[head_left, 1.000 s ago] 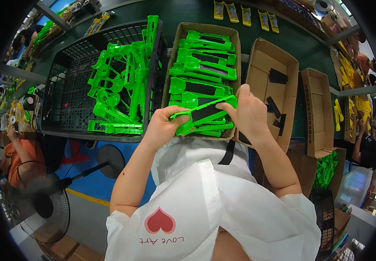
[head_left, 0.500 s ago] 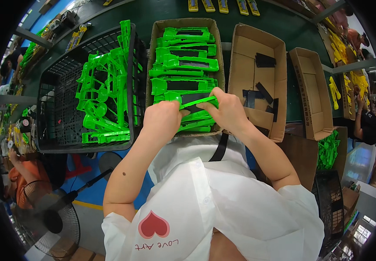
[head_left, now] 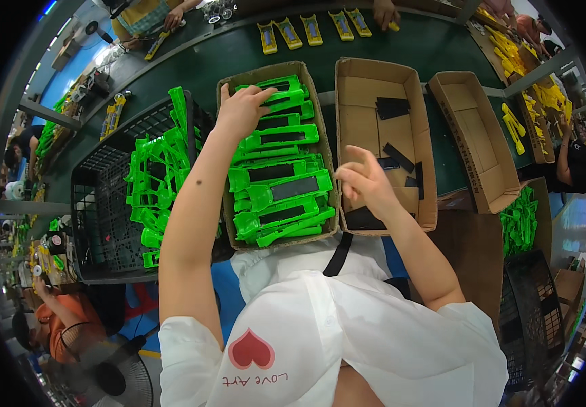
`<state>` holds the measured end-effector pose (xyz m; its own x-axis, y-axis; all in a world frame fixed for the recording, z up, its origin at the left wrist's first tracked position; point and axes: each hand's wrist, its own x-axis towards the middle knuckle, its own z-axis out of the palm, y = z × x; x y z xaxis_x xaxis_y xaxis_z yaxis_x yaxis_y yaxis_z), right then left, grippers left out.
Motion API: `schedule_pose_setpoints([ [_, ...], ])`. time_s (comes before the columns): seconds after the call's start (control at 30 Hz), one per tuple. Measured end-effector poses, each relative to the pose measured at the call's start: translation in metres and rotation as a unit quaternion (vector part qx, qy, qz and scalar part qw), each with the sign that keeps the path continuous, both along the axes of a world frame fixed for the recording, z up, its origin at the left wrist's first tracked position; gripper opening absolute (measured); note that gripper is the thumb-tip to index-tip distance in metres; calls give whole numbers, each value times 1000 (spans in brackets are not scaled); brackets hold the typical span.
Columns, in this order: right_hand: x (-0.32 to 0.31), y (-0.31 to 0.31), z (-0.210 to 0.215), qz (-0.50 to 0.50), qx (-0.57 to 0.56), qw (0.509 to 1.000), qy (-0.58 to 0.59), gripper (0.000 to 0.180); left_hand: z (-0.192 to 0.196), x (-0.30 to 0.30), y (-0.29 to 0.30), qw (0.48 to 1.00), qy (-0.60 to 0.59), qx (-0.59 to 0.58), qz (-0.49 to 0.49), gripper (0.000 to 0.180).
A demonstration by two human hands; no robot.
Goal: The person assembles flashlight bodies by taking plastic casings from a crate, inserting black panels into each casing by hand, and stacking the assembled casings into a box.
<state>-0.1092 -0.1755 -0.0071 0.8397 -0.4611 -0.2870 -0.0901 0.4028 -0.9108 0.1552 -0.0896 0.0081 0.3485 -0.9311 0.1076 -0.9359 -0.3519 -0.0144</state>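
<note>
A cardboard box [head_left: 221, 139] holds several bright green plastic housings [head_left: 278, 137] in a stack, with flat black strips in their recesses. Over the far left corner of this box reaches my left hand [head_left: 240, 112], fingers stretched and apart across the farthest housing; whether they touch it I cannot tell. My right hand [head_left: 366, 182] hovers at the gap between this box and a second cardboard box [head_left: 354, 102], its fingers loosely bent and apart, holding nothing. In the second box lie black strips [head_left: 392, 107], some at the far end and others nearer me.
Left of me, a black plastic crate [head_left: 106, 217] holds tangled green parts [head_left: 160, 169]. A narrow cardboard box [head_left: 469, 136] stands at the right. Yellow pieces [head_left: 311, 30] line the green conveyor belt [head_left: 320, 51]; a co-worker's hand [head_left: 386, 12] is beside them. A fan [head_left: 113, 376] stands lower left.
Both hands have let go of the green housing, which lies in the near part of the box. My left hand has moved to the box's far end; my right hand has drawn back rightward.
</note>
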Motion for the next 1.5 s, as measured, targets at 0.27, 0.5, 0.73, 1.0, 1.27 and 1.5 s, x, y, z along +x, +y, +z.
schedule_pose_setpoints([
  [0.27,-63,-60,-16,-78,-524,815,235,21,-51,36,-28,987,-110,41,108,47],
  [0.5,-42,-102,-76,6,-582,705,405,34,-54,25,-23,993,85,-83,-1,37],
  [0.73,-68,-105,-95,-27,-584,753,300,33,5,-5,52,948,141,-284,-6,16],
  [1.0,-48,-93,-84,36,-544,759,356,46,-43,59,191,890,107,-279,344,24],
  [1.27,-49,-90,-85,30,-557,744,368,47,-34,32,178,970,44,-145,191,36],
  [1.5,-54,-94,-84,-53,-575,773,261,28,2,12,185,949,221,24,223,31],
])
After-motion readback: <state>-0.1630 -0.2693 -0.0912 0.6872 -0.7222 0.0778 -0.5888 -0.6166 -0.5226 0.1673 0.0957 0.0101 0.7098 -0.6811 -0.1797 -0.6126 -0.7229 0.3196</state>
